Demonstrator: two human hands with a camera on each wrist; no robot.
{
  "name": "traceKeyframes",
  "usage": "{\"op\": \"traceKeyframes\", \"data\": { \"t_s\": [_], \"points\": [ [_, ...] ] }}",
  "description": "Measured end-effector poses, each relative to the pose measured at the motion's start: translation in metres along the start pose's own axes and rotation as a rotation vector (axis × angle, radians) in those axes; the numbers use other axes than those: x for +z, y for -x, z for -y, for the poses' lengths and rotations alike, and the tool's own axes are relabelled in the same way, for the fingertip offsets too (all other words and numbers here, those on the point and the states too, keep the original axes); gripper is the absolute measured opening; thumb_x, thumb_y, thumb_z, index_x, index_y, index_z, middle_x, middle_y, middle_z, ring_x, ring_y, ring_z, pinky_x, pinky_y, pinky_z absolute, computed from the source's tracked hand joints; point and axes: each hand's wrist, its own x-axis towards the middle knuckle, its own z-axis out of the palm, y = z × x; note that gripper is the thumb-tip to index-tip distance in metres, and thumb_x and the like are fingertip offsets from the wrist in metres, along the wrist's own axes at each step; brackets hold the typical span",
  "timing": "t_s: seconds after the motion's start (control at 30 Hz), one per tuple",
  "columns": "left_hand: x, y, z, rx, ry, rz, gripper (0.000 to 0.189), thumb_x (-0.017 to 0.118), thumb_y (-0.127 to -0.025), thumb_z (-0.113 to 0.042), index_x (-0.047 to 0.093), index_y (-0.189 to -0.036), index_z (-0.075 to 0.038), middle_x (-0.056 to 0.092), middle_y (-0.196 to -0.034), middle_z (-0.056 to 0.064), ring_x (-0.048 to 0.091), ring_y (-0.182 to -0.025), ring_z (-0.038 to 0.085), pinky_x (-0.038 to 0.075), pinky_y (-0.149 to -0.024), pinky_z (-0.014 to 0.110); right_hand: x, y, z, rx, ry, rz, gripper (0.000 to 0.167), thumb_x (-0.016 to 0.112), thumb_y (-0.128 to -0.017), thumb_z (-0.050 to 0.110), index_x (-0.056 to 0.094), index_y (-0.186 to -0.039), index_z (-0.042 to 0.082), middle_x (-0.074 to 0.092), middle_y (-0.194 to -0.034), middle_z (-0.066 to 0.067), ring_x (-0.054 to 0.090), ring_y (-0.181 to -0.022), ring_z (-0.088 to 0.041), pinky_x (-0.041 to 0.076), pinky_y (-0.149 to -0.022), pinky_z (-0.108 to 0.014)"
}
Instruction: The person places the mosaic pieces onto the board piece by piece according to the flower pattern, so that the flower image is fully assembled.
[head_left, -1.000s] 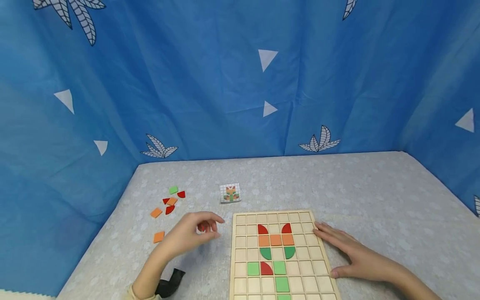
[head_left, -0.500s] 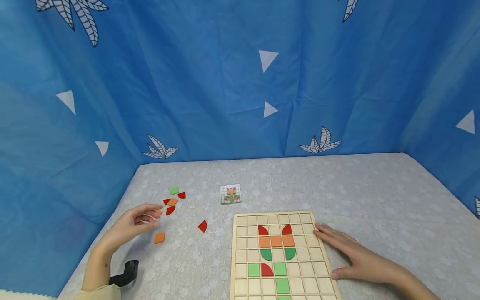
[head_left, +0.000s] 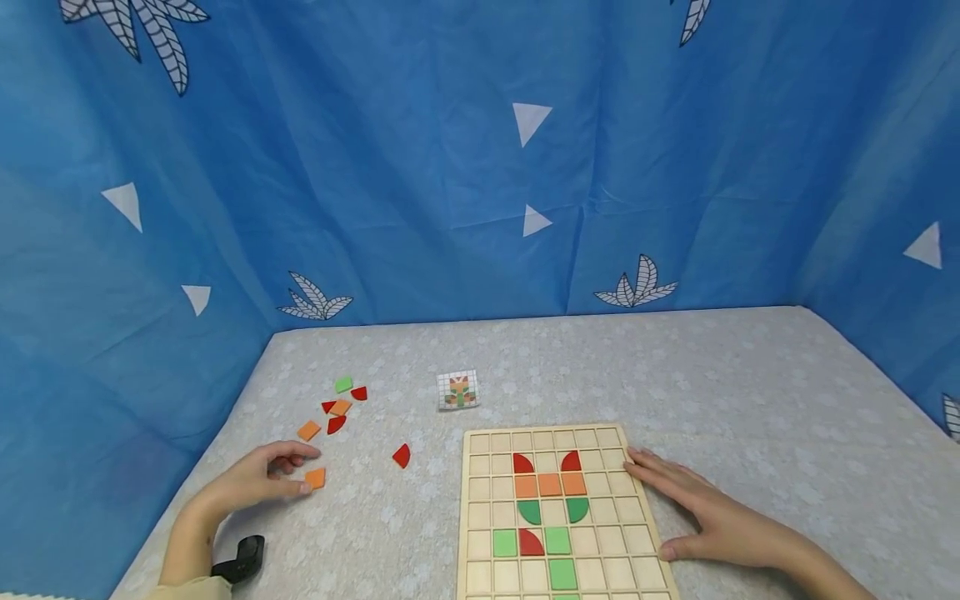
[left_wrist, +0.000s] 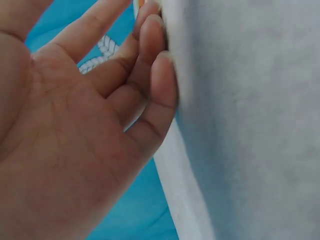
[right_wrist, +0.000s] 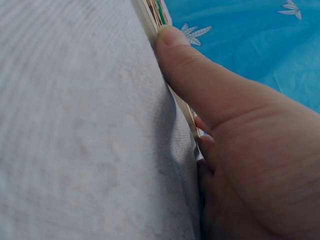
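My left hand (head_left: 258,479) is low over the cloth, its thumb tip at the left edge of an orange square tile (head_left: 316,477). Its index finger is apart from that tile, on the far side. In the left wrist view the fingers (left_wrist: 162,80) bend loosely near the cloth. My right hand (head_left: 701,508) rests along the right edge of a wooden grid board (head_left: 480,517), fingers extended and thumb at the rim. Red quarter-circle tiles (head_left: 531,542), orange squares (head_left: 549,484), green quarter-circles (head_left: 577,508) and light green squares (head_left: 557,540) sit in the board's cells.
A small pattern card (head_left: 457,391) lies beyond the board. Loose tiles lie at the left: another orange square (head_left: 309,430), a light green square (head_left: 343,384) and several red pieces (head_left: 337,424). A single red quarter-circle (head_left: 401,456) lies nearer the board. A blue curtain (head_left: 480,167) surrounds the table.
My left hand has moved left from beside the board, then down to the orange square. The lone red quarter-circle is now uncovered on the cloth. My right hand stays at the board.
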Motion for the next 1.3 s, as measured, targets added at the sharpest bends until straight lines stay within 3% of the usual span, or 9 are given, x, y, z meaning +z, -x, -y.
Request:
{"op": "traceKeyframes", "data": {
  "t_s": [0.13, 0.4, 0.8, 1.07, 1.3],
  "points": [
    [0.005, 0.002, 0.000, 0.006, -0.021, -0.006, 0.043, 0.074, -0.081, -0.015, 0.058, -0.117, 0.003, 0.055, -0.107, 0.009, 0.044, -0.087, 0.018, 0.041, -0.071, 0.027, 0.000, 0.000, 0.000, 0.025, 0.007, 0.004, 0.089, 0.077, -0.074, 0.033, 0.030, -0.147, 0.012, 0.021, -0.151, -0.012, 0.015, -0.136, -0.009, 0.017, -0.094, -0.019],
    [0.017, 0.009, -0.007, 0.019, -0.090, -0.061, 0.036, 0.074, -0.081, -0.018, 0.060, -0.109, -0.001, 0.052, -0.103, 0.007, 0.045, -0.089, 0.019, 0.042, -0.074, 0.030, 0.001, -0.001, 0.000, 0.023, -0.035, 0.008, 0.089, 0.077, -0.075, 0.031, 0.030, -0.147, 0.011, 0.020, -0.151, -0.014, 0.011, -0.136, -0.004, 0.008, -0.092, -0.010],
    [0.026, 0.011, -0.013, -0.059, -0.132, -0.187, 0.026, 0.077, -0.077, -0.014, 0.064, -0.097, -0.004, 0.052, -0.093, 0.005, 0.045, -0.085, 0.021, 0.042, -0.072, 0.030, 0.000, -0.001, 0.000, 0.013, -0.036, 0.001, 0.087, 0.077, -0.075, 0.030, 0.032, -0.146, 0.010, 0.022, -0.151, -0.015, 0.010, -0.136, -0.002, 0.008, -0.092, -0.008],
    [0.027, 0.010, -0.014, -0.078, -0.141, -0.203, 0.024, 0.077, -0.077, -0.011, 0.062, -0.094, -0.004, 0.055, -0.089, 0.004, 0.048, -0.083, 0.021, 0.042, -0.070, 0.031, 0.000, -0.002, 0.001, 0.014, -0.025, -0.008, 0.087, 0.077, -0.075, 0.031, 0.032, -0.146, 0.010, 0.023, -0.151, -0.014, 0.012, -0.136, -0.005, 0.008, -0.093, -0.009],
    [0.027, 0.010, -0.012, -0.048, -0.115, -0.210, 0.022, 0.077, -0.077, -0.009, 0.060, -0.090, -0.005, 0.052, -0.079, 0.003, 0.047, -0.072, 0.015, 0.041, -0.060, 0.026, -0.001, -0.003, 0.001, -0.011, -0.029, -0.006, 0.088, 0.078, -0.075, 0.029, 0.032, -0.146, 0.008, 0.022, -0.150, -0.016, 0.013, -0.137, -0.010, 0.008, -0.094, -0.010]
  ]
}}
